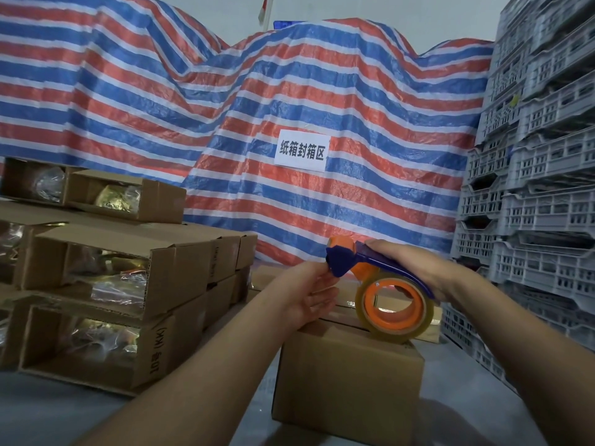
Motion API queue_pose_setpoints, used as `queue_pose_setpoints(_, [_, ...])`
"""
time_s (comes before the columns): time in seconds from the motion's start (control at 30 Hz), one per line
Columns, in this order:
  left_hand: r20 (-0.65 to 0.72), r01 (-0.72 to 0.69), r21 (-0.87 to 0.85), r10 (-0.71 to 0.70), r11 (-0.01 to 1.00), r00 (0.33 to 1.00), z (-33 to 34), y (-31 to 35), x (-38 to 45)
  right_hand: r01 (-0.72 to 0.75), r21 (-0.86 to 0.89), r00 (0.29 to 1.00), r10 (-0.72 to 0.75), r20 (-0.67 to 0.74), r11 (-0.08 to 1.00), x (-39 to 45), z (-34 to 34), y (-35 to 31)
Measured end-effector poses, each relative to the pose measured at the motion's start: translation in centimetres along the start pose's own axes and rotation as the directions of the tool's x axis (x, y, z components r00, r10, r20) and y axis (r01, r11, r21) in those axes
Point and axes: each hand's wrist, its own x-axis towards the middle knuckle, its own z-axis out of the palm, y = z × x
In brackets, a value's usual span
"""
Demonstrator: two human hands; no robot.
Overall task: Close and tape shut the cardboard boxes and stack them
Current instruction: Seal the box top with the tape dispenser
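Two hands on job: right hand (415, 268) grips dispenser (380, 284) over closed box (347, 378) on floor, roll touching top. Left hand (314, 294) pinches at dispenser nose, apparently tape end. Anchor tape over far edge, pull straight along seam. Open boxes (106, 284) wait left.

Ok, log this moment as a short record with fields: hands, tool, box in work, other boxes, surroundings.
right hand: right hand grips the tape dispenser by its blue handle
left hand: left hand, fingers at the dispenser's blue front end
tool: clear tape roll on an orange core, touching the box top
box in work: closed cardboard box on the grey floor
other boxes: open boxes stacked at left, shiny wrapped contents visible
surroundings: striped tarp with a white sign; grey plastic crates stacked at right
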Motion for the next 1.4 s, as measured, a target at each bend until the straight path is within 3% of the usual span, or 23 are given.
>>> queue_pose_setpoints(0.13, [-0.047, -0.063, 0.050, 0.065, 0.997, 0.997, 0.1, -0.6, 0.3, 0.001, -0.014, 1.000, -0.001, 0.009, 1.000, 0.0, 0.1, -0.4])
queue_pose_setpoints(0.27, [-0.113, -0.132, 0.061, 0.138, 0.989, 0.984, 0.2, -1.2, 0.5, -0.040, -0.187, 0.995, 0.056, 0.079, 0.981, -0.1, -0.5, -1.5])
queue_pose_setpoints(0.43, [-0.213, -0.116, -0.112, 0.091, 0.987, 0.973, 0.3, -1.0, 0.5, -0.171, -0.198, 0.962, 0.207, 0.178, 0.965, -0.1, -0.8, -2.7])
queue_pose_setpoints(0.57, [-0.266, -0.108, -0.171, 0.060, 0.979, 0.962, 0.1, -0.9, 0.5, -0.137, -0.271, 0.966, 0.188, 0.176, 0.953, -0.3, -0.3, -3.0])
queue_pose_setpoints(0.63, [-0.301, -0.105, -0.054, 0.084, 0.993, 0.950, -0.1, -0.6, 0.4, -0.111, -0.303, 0.976, 0.162, 0.147, 0.946, -0.6, 0.1, -3.1])
queue_pose_setpoints(0.67, [-0.330, -0.129, 0.089, 0.152, 0.988, 0.932, -0.2, -0.4, 0.5, -0.110, -0.314, 0.979, 0.157, 0.127, 0.943, -0.7, 0.3, -3.1])
queue_pose_setpoints(0.7, [-0.351, -0.158, 0.292, 0.259, 0.943, 0.900, -0.6, -0.2, 0.7, -0.114, -0.331, 0.983, 0.155, 0.101, 0.937, -0.7, 0.4, -3.2])
queue_pose_setpoints(0.77, [-0.323, -0.159, 0.649, 0.458, 0.744, 0.828, -1.8, 0.2, 0.7, -0.115, -0.371, 0.987, 0.148, 0.061, 0.921, -0.7, 0.5, -3.3])
queue_pose_setpoints(0.83, [-0.218, -0.164, 0.762, 0.486, 0.627, 0.847, -3.2, 0.3, 0.5, -0.090, -0.416, 0.990, 0.128, 0.064, 0.905, -0.5, 0.7, -3.2])
queue_pose_setpoints(0.97, [-0.141, -0.145, 0.834, 0.460, 0.532, 0.877, -5.2, -0.1, 0.3, -0.057, -0.529, 0.989, 0.122, 0.088, 0.847, 0.4, 1.5, -3.6])
queue_pose_setpoints(1.1, [-0.144, -0.135, 0.786, 0.392, 0.603, 0.909, -6.3, -1.2, 0.6, -0.014, -0.618, 0.983, 0.124, 0.135, 0.786, 1.2, 2.6, -4.2])
queue_pose_setpoints(1.27, [-0.190, -0.086, 0.523, 0.214, 0.848, 0.958, -6.8, -2.3, 0.3, -0.002, -0.743, 0.985, 0.129, 0.113, 0.669, 2.0, 3.9, -4.9])
queue_pose_setpoints(1.4, [-0.211, -0.066, 0.403, 0.163, 0.913, 0.964, -7.2, -3.0, -0.1, 0.048, -0.806, 0.983, 0.115, 0.143, 0.590, 2.5, 4.6, -5.2])
